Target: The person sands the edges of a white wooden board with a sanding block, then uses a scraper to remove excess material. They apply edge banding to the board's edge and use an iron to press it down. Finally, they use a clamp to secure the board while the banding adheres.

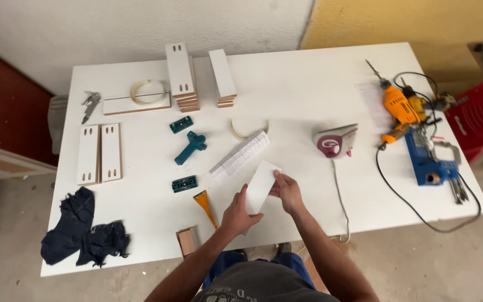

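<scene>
A small white rectangular panel (pixel 261 184) is held above the near part of the white table (pixel 308 95) by both hands. My left hand (pixel 239 215) grips its lower end. My right hand (pixel 286 190) pinches its right edge near the top. Just left of my left hand lies an orange-handled scraper (pixel 204 205). A folded printed sheet (pixel 240 157) lies beyond the panel, with a loop of edge banding (pixel 248 131) behind it.
A clothes iron (pixel 336 141) stands to the right, its cord running off the near edge. An orange drill (pixel 397 109) and blue jig (pixel 430 159) lie far right. Stacked white panels (pixel 181 75), teal jig pieces (pixel 190 146), slotted panels (pixel 100 153), dark cloths (pixel 82 229) lie left.
</scene>
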